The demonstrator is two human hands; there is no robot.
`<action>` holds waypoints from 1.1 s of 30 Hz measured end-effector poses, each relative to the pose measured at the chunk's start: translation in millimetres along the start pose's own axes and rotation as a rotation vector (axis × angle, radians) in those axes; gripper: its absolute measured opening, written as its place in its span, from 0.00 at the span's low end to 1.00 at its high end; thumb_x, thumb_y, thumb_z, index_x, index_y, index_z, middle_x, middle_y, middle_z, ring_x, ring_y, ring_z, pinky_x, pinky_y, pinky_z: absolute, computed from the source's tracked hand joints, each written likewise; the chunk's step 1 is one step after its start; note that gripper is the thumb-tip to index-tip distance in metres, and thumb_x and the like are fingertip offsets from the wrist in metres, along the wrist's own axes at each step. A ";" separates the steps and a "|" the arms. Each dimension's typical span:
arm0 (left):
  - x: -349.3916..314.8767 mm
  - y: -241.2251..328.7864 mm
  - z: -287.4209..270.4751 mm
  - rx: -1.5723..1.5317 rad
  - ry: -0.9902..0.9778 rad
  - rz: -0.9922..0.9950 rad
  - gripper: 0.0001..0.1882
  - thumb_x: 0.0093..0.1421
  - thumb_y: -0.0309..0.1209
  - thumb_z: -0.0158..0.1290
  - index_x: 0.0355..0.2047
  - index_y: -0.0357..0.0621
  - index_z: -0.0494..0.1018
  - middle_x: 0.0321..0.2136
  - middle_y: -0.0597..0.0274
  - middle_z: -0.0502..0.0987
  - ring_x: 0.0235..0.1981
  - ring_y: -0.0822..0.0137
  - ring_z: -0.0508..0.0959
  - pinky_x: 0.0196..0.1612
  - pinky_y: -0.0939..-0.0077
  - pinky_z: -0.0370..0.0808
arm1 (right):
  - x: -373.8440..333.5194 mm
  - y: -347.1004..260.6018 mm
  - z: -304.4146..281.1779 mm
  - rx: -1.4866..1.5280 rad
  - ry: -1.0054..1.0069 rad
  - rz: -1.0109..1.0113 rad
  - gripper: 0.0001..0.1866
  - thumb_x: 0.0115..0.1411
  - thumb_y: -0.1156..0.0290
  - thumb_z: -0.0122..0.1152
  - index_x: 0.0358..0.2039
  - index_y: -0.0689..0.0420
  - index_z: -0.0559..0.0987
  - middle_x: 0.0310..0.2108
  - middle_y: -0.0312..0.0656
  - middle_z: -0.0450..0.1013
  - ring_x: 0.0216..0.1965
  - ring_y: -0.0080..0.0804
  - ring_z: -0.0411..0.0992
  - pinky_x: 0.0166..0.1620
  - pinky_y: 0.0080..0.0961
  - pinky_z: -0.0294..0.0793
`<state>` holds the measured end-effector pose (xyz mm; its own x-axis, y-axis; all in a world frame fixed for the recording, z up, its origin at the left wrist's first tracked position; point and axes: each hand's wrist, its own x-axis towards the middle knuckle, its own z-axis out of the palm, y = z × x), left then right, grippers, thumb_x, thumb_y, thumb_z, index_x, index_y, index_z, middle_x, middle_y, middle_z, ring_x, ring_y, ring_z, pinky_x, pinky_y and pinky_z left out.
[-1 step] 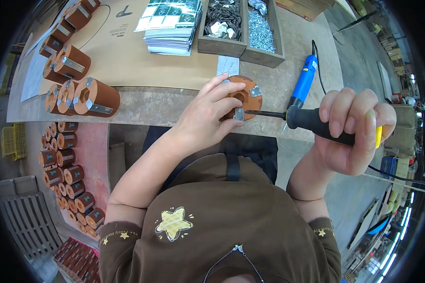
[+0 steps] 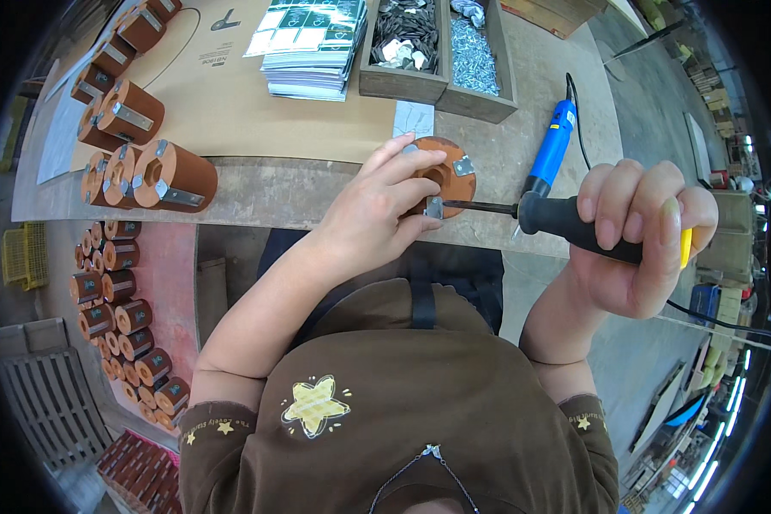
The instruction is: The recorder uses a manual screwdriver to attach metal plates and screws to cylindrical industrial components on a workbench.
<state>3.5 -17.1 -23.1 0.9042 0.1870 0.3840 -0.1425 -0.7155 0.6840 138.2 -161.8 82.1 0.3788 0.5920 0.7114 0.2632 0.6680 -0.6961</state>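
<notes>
My left hand [image 2: 377, 206] is closed on a round, reddish-brown wooden cylinder [image 2: 460, 180] with a hole in its middle, steadying it near the table's front edge. Small metal clips sit on its end face, one at the upper right and one by my thumb. In my closed right hand [image 2: 647, 236] is a screwdriver [image 2: 565, 221] with a thick black handle and a yellow end. Its shaft points left, and the tip meets the metal clip [image 2: 434, 206] near my thumb. My fingers cover the left part of the cylinder.
A blue corded power tool [image 2: 553, 141] lies right of the cylinder. Behind stand wooden boxes of metal parts [image 2: 481, 104] and a stack of printed sheets [image 2: 304, 77]. Brown cylinders [image 2: 190, 177] line the table's left. More cylinders [image 2: 134, 316] lie on a lower surface.
</notes>
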 end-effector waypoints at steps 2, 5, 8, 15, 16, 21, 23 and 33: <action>2.3 0.0 -1.5 -0.004 -0.021 0.020 0.17 0.41 0.20 0.60 0.35 0.37 0.73 0.51 0.55 0.68 0.58 0.45 0.60 0.58 0.57 0.61 | 0.5 1.7 -0.1 -0.009 -0.003 -0.003 0.04 0.61 0.75 0.40 0.29 0.53 0.62 0.23 0.35 0.59 0.20 0.20 0.60 0.28 0.24 0.64; 4.0 0.0 -1.0 -0.025 -0.031 0.033 0.16 0.42 0.19 0.59 0.35 0.36 0.73 0.50 0.54 0.68 0.58 0.46 0.60 0.58 0.56 0.61 | 2.5 3.1 0.5 -0.024 -0.005 -0.006 0.04 0.61 0.75 0.40 0.29 0.53 0.62 0.23 0.35 0.59 0.20 0.20 0.60 0.28 0.24 0.65; -3.6 -2.1 -2.2 0.000 0.004 0.011 0.16 0.42 0.19 0.59 0.34 0.35 0.72 0.50 0.55 0.69 0.58 0.46 0.60 0.58 0.57 0.61 | 4.9 9.8 5.2 0.000 -0.033 -0.011 0.03 0.61 0.76 0.40 0.30 0.53 0.62 0.23 0.35 0.59 0.20 0.20 0.59 0.27 0.24 0.65; -0.7 -1.4 1.7 -0.047 0.016 0.000 0.16 0.41 0.19 0.58 0.34 0.36 0.72 0.50 0.56 0.69 0.59 0.45 0.59 0.58 0.57 0.61 | 6.1 9.3 6.2 -0.023 -0.037 0.008 0.03 0.60 0.76 0.40 0.31 0.53 0.63 0.23 0.35 0.60 0.19 0.21 0.60 0.27 0.24 0.65; -1.3 -1.8 1.3 -0.051 0.015 -0.001 0.16 0.41 0.19 0.58 0.34 0.36 0.72 0.50 0.56 0.69 0.59 0.45 0.59 0.58 0.57 0.61 | 6.4 8.1 7.2 -0.030 -0.057 0.027 0.02 0.59 0.76 0.41 0.31 0.53 0.62 0.23 0.35 0.60 0.19 0.21 0.60 0.27 0.24 0.65; -2.0 -2.1 0.6 -0.057 0.029 -0.005 0.16 0.41 0.19 0.59 0.34 0.37 0.72 0.50 0.56 0.69 0.58 0.46 0.61 0.59 0.56 0.60 | 18.1 2.8 10.5 -0.033 -0.240 0.091 0.07 0.54 0.75 0.47 0.33 0.55 0.61 0.24 0.38 0.61 0.22 0.25 0.62 0.29 0.26 0.67; 0.4 -2.3 1.7 -0.061 0.033 0.004 0.17 0.41 0.19 0.59 0.34 0.37 0.72 0.49 0.55 0.70 0.57 0.47 0.62 0.60 0.56 0.59 | 22.8 -0.4 24.1 -0.234 -0.097 0.217 0.13 0.49 0.73 0.51 0.33 0.56 0.59 0.24 0.41 0.61 0.24 0.28 0.63 0.31 0.28 0.68; 2.3 -5.3 3.0 -0.153 0.030 -0.031 0.17 0.40 0.21 0.60 0.34 0.37 0.72 0.47 0.53 0.70 0.53 0.48 0.65 0.61 0.56 0.57 | 21.6 13.9 20.8 -0.005 -0.241 0.177 0.30 0.49 0.41 0.60 0.32 0.53 0.59 0.21 0.34 0.64 0.18 0.23 0.64 0.25 0.22 0.67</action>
<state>7.5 -14.9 -27.7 0.8971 0.2288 0.3779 -0.1766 -0.5985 0.7814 131.5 -130.3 89.9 0.1984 0.7896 0.5807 0.2163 0.5426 -0.8117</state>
